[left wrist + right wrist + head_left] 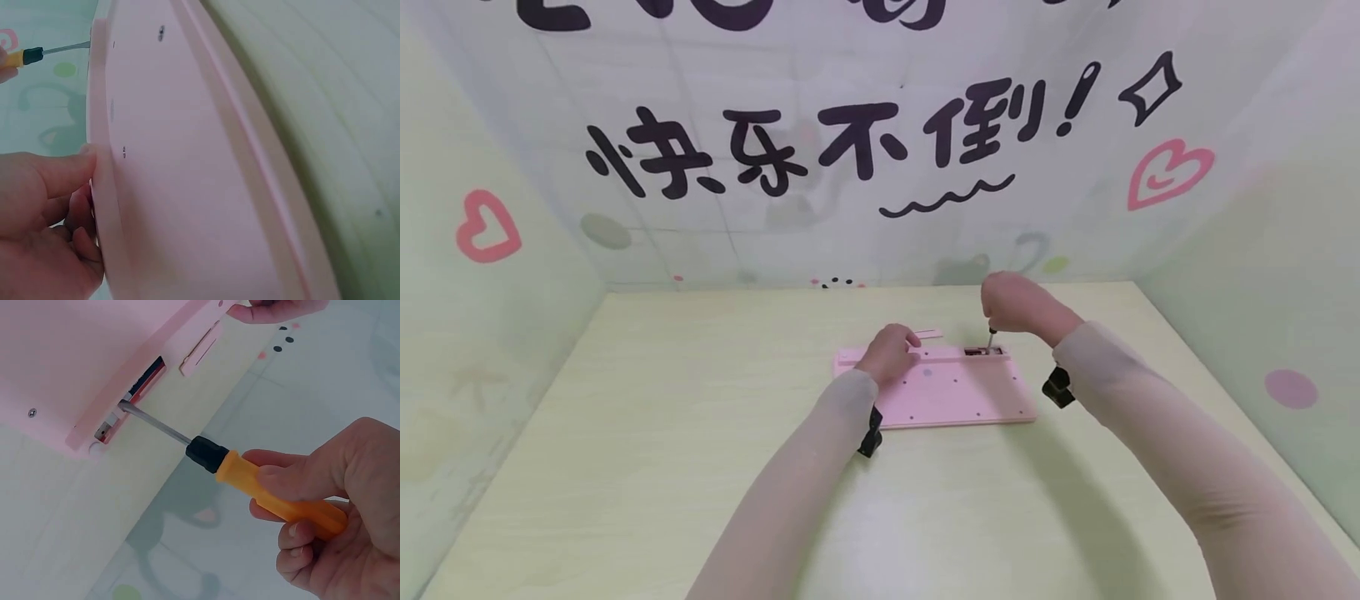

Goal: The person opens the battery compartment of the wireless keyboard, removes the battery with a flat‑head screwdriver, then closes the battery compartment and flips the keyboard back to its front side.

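Observation:
A pink flat panel (958, 396), which looks like a keyboard lying face down, has small screws across its back and a raised ridge along its far side. Thumb on that ridge, my left hand (889, 354) grips the far edge with its fingers curled beside it. My right hand (1021, 305) holds a screwdriver (237, 478) by its orange handle. The metal shaft slants into an uncovered battery compartment (161, 374) at the ridge's right end. Inside, what looks like a battery (142, 380) lies near the tip; the tip's exact contact is unclear.
Behind the panel, a slim pink cover (199, 350) lies on the pale wooden table (647, 433). A printed cloth wall (820, 233) rises along the table's back edge, with further walls at both sides. Each wrist wears a small black camera.

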{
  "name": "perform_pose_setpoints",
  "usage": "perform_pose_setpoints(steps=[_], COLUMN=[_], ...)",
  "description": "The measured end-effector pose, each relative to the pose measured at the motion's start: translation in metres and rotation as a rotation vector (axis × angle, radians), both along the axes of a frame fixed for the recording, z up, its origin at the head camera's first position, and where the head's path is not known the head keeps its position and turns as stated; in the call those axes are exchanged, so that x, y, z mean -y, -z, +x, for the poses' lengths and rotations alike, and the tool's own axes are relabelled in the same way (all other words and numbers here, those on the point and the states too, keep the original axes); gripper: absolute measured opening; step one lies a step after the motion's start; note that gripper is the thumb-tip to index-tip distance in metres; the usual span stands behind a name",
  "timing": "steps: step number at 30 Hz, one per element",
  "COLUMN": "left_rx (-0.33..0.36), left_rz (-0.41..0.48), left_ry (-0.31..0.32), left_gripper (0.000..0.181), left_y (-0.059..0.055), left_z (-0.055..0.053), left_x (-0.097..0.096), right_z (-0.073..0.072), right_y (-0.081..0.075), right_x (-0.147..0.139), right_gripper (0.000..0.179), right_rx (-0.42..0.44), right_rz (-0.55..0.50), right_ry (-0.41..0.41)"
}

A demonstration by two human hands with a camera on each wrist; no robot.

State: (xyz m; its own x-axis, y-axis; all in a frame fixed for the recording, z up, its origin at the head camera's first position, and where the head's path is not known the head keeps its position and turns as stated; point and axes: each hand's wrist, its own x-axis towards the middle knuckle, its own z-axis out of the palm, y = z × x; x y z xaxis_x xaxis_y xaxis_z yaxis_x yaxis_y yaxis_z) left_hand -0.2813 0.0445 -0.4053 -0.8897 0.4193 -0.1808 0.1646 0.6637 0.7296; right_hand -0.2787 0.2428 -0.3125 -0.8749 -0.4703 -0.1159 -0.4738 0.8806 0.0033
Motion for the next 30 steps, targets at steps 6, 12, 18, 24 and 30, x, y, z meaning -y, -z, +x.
perform_pose_setpoints(steps=[6,12,18,24,30], left_rx=[0.0,-0.001,0.017,0.02,0.016], left_rz=[0.0,-0.001,0.011,0.018,0.024], left_ry=[-0.002,-0.003,-0.009,-0.009,0.001], left_gripper=[0.021,0.022,0.021,0.019,0.019], left_y=[0.003,0.003,0.003,0.005,0.005], left_z=[0.0,0.0,-0.002,-0.006,-0.006], left_x=[-0.002,-0.002,-0.001,0.002,0.001], right_z=[-0.004,-0.004,0.005,0.019,0.025], right_y=[0.004,0.007,0.017,0.028,0.028], right_x=[-0.017,-0.035,-0.059,-0.076,-0.069], right_gripper=[0.039,0.02,0.022,0.018,0.018], right_rx=[0.057,0.076,0.07,0.035,-0.042], right_rz=[-0.118,-0.185,-0.27,-0.395,-0.393], right_ry=[0.042,0.116,0.188,0.249,0.198])
